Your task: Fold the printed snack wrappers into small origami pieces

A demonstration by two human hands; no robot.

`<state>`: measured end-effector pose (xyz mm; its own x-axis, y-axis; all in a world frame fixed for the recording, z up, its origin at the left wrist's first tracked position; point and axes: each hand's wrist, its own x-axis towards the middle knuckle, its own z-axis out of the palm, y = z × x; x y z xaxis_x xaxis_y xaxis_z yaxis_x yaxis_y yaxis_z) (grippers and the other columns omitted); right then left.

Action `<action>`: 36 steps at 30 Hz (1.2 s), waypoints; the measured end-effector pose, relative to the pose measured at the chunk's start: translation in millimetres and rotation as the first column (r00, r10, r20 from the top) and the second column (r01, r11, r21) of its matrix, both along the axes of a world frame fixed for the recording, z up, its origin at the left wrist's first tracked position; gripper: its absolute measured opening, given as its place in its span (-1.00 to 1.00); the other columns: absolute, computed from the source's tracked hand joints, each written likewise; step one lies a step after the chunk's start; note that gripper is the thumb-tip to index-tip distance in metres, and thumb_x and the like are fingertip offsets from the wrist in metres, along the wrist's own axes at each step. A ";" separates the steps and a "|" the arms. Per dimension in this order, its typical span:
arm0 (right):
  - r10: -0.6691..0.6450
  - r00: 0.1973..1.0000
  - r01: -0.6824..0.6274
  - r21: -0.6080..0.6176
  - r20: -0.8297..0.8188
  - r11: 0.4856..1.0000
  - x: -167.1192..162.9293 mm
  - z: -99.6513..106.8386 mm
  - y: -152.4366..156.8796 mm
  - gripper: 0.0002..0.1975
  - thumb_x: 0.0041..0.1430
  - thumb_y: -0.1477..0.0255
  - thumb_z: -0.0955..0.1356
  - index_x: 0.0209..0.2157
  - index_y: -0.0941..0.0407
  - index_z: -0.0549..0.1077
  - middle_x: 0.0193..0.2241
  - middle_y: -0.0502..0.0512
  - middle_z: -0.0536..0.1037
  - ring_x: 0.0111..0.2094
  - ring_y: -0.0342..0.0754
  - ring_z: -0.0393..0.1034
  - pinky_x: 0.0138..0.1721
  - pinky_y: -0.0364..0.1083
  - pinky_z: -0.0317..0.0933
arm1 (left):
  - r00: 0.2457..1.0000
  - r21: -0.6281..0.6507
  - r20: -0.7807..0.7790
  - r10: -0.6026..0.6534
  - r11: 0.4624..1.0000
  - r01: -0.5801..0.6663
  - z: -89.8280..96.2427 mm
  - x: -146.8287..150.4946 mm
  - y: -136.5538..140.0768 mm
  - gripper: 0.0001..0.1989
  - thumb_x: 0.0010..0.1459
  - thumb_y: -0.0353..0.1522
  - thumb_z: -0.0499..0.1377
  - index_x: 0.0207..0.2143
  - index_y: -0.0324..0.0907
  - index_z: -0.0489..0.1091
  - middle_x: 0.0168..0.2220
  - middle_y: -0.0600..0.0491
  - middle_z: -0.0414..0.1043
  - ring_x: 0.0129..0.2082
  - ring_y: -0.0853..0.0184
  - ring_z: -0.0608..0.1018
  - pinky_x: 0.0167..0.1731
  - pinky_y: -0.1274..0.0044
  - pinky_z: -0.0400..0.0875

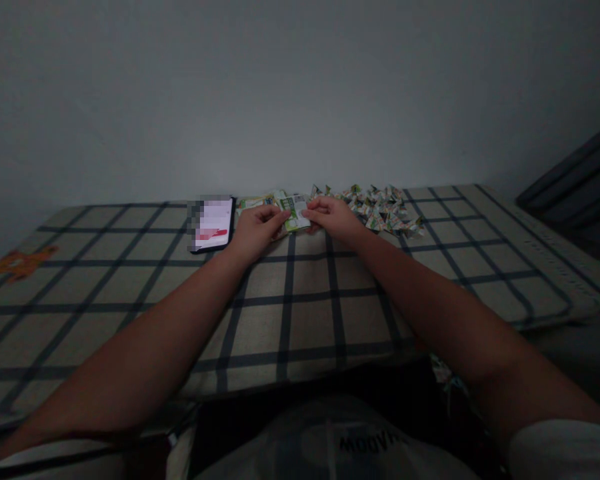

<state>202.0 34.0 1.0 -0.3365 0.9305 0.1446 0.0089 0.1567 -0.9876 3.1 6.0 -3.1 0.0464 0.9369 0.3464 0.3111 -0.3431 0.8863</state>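
A small green and white printed paper packet (297, 213) is held between both hands over the table. My left hand (260, 227) pinches its left edge with thumb and fingers. On the other side, my right hand (331, 217) grips the right edge the same way. Behind my left hand lie more green and yellow printed packets (253, 201), partly hidden by it. To the right of my right hand spreads a heap of small folded paper pieces (383, 208) with pointed corners, in the same white and green print.
A phone (214, 223) with a lit screen lies left of my left hand. The checked tablecloth (310, 300) covers the table, which stands against a grey wall (300, 93). An orange item (23, 262) is at the far left. A dark slatted object (575, 180) stands at right.
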 end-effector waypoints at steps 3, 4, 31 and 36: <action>0.043 0.998 -0.046 -0.062 -0.044 0.997 -1.4 -0.3 -1.1 -0.90 0.21 0.55 0.44 -0.24 0.17 0.47 -0.40 0.03 0.61 -0.48 -0.19 0.53 -0.38 -0.18 0.47 | 0.998 -0.001 0.041 0.037 0.999 -0.037 3.0 1.6 -1.5 -0.63 0.06 -0.09 0.33 -0.56 -0.17 0.43 -0.66 0.13 0.33 -0.63 0.43 0.31 -0.58 0.54 0.15; 0.050 0.998 -0.053 -0.062 -0.048 0.997 -1.8 0.0 -1.4 -0.92 0.22 0.57 0.43 -0.25 0.17 0.46 -0.43 0.01 0.61 -0.49 -0.20 0.52 -0.38 -0.20 0.46 | 0.998 0.002 0.047 0.038 0.999 -0.038 4.0 2.1 -2.0 -0.63 0.05 -0.09 0.33 -0.57 -0.17 0.43 -0.66 0.13 0.33 -0.64 0.44 0.30 -0.58 0.54 0.15; 0.091 0.993 -0.103 -0.181 -0.072 0.978 -0.8 7.8 -9.7 -0.81 0.24 0.70 0.28 -0.34 0.12 0.33 -0.56 -0.01 0.60 -0.57 -0.17 0.54 -0.46 -0.22 0.43 | 0.972 -0.056 0.066 -0.226 0.972 0.230 0.2 3.0 -6.9 -0.72 0.13 -0.17 0.31 -0.40 -0.22 0.56 -0.54 0.08 0.47 -0.61 0.47 0.39 -0.56 0.59 0.25; 0.070 0.994 -0.082 -0.133 -0.089 0.988 -1.9 4.2 -7.4 -0.85 0.26 0.64 0.32 -0.32 0.11 0.32 -0.54 -0.04 0.59 -0.49 -0.17 0.58 -0.39 -0.22 0.47 | 0.977 -0.080 0.067 -0.200 0.975 0.206 0.4 0.4 -4.0 -0.68 0.14 -0.16 0.33 -0.52 -0.22 0.53 -0.67 0.11 0.34 -0.67 0.49 0.32 -0.62 0.60 0.18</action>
<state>200.1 26.6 5.2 -0.3991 0.9156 0.0493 -0.0820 0.0179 -0.9965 3.5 1.9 -2.8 0.2209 0.9365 0.2723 0.1898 -0.3152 0.9299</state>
